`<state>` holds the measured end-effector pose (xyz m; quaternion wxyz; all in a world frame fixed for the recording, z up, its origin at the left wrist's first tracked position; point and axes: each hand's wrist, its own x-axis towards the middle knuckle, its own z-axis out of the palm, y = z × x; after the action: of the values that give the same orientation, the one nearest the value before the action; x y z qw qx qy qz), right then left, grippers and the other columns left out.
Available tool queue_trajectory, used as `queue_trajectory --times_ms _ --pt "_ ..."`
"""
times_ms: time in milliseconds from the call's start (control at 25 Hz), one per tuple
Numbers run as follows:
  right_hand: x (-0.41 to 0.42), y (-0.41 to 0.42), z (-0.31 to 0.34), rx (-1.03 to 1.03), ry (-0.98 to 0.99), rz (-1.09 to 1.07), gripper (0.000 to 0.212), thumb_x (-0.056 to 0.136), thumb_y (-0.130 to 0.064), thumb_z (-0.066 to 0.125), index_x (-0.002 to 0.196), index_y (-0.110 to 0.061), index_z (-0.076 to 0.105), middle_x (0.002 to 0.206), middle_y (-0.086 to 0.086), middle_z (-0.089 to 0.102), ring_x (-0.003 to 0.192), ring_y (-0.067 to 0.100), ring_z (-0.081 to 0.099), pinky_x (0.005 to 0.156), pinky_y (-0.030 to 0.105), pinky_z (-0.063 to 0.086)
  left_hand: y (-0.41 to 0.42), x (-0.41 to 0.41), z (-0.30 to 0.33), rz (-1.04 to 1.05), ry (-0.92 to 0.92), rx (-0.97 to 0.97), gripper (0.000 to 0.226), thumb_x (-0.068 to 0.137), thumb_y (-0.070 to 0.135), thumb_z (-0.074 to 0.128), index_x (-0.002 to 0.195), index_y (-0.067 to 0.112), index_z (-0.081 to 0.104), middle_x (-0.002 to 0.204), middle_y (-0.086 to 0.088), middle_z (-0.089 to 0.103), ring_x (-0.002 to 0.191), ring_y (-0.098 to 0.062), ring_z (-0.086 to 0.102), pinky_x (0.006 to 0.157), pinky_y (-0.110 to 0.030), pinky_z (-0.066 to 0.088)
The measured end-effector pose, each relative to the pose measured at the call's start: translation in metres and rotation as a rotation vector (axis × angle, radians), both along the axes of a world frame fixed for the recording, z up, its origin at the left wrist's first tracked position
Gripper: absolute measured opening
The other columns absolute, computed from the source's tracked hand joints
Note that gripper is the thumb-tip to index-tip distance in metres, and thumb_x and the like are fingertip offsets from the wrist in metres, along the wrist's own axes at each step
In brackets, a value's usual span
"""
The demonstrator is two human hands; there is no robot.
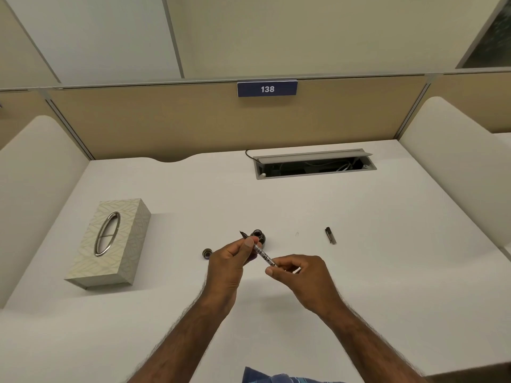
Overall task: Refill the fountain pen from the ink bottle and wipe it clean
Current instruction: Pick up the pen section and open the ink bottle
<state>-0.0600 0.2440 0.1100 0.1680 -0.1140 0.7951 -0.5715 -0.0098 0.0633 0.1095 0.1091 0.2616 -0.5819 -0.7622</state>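
I hold the fountain pen (261,252) above the white desk with both hands, its nib pointing up and to the left. My left hand (231,261) pinches the front section near the nib. My right hand (301,275) grips the rear end between thumb and fingers. The open ink bottle (259,235), small and dark, stands just behind the pen. Its round cap (207,253) lies on the desk to the left. The pen's dark cap (330,235) lies apart to the right.
A patterned tissue box (110,241) with an oval metal opening sits at the left. An open cable tray (313,165) is set into the desk at the back. Padded dividers (453,172) rise on both sides.
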Motion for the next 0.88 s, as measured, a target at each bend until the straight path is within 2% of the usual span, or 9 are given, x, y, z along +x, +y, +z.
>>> queue_trajectory --times_ms 80,200,280,400,480,560,720,880 --pt "0.0005 0.0011 0.0009 -0.036 -0.046 -0.014 0.009 0.085 -0.033 0.090 0.091 -0.028 0.087 0.082 -0.009 0.083 0.071 0.000 0.066 0.067 0.014 0.050 0.0012 -0.0012 0.0028 -0.001 0.006 0.022 0.018 0.100 0.023 0.072 0.096 0.019 0.089 0.108 -0.009 0.085 0.098 -0.016 0.078 0.112 -0.051 0.054" --pt "0.0034 0.0028 0.0015 -0.083 -0.170 0.044 0.019 0.098 -0.039 0.076 0.096 -0.023 0.085 0.086 0.001 0.083 0.072 0.009 0.068 0.063 0.026 0.054 -0.0001 -0.0023 0.0063 -0.015 0.003 0.026 0.020 0.101 0.024 0.071 0.094 0.020 0.089 0.109 -0.008 0.084 0.101 -0.020 0.077 0.112 -0.050 0.055" --pt "0.0051 0.0028 0.0011 -0.091 -0.207 0.069 0.024 0.104 -0.036 0.069 0.097 -0.019 0.085 0.086 0.004 0.083 0.070 0.011 0.067 0.062 0.028 0.053 -0.0020 -0.0024 0.0074 -0.023 -0.004 0.022 0.019 0.101 0.025 0.071 0.095 0.020 0.089 0.108 -0.007 0.085 0.100 -0.021 0.077 0.112 -0.050 0.055" --pt "0.0057 0.0032 0.0000 -0.108 -0.189 0.017 0.010 0.096 -0.026 0.080 0.096 -0.017 0.083 0.081 0.003 0.081 0.067 0.012 0.066 0.060 0.028 0.053 -0.0018 -0.0010 0.0091 -0.032 -0.001 0.026 0.019 0.101 0.023 0.070 0.097 0.017 0.088 0.107 -0.008 0.085 0.100 -0.020 0.077 0.110 -0.048 0.056" --pt "0.0051 0.0030 -0.0020 -0.148 -0.200 -0.009 0.014 0.089 -0.022 0.088 0.098 -0.015 0.079 0.081 0.001 0.078 0.068 0.013 0.066 0.060 0.030 0.054 -0.0007 0.0001 0.0093 -0.036 0.006 0.027 0.019 0.100 0.024 0.070 0.096 0.018 0.088 0.108 -0.007 0.084 0.103 -0.021 0.077 0.110 -0.047 0.057" --pt "0.0043 0.0023 -0.0024 -0.194 -0.250 -0.005 0.018 0.090 -0.023 0.087 0.103 -0.013 0.078 0.086 0.003 0.077 0.070 0.016 0.067 0.061 0.033 0.054 -0.0013 0.0003 0.0077 -0.036 0.013 0.037 0.019 0.101 0.024 0.070 0.098 0.018 0.088 0.110 -0.008 0.084 0.106 -0.024 0.076 0.110 -0.047 0.056" --pt "0.0055 0.0011 0.0008 -0.175 -0.306 0.083 0.028 0.106 -0.034 0.067 0.106 -0.010 0.081 0.087 0.008 0.081 0.072 0.018 0.071 0.061 0.031 0.054 -0.0036 -0.0009 0.0060 -0.030 0.009 0.040 0.019 0.101 0.024 0.069 0.102 0.016 0.087 0.110 -0.009 0.084 0.107 -0.025 0.076 0.110 -0.048 0.056" --pt "0.0045 0.0035 -0.0040 -0.173 -0.259 0.037 0.017 0.095 -0.027 0.082 0.098 -0.010 0.078 0.082 0.005 0.078 0.072 0.021 0.071 0.064 0.037 0.055 -0.0004 0.0003 0.0043 -0.022 0.007 0.045 0.019 0.101 0.022 0.069 0.102 0.013 0.086 0.107 -0.011 0.084 0.105 -0.023 0.077 0.109 -0.047 0.057"
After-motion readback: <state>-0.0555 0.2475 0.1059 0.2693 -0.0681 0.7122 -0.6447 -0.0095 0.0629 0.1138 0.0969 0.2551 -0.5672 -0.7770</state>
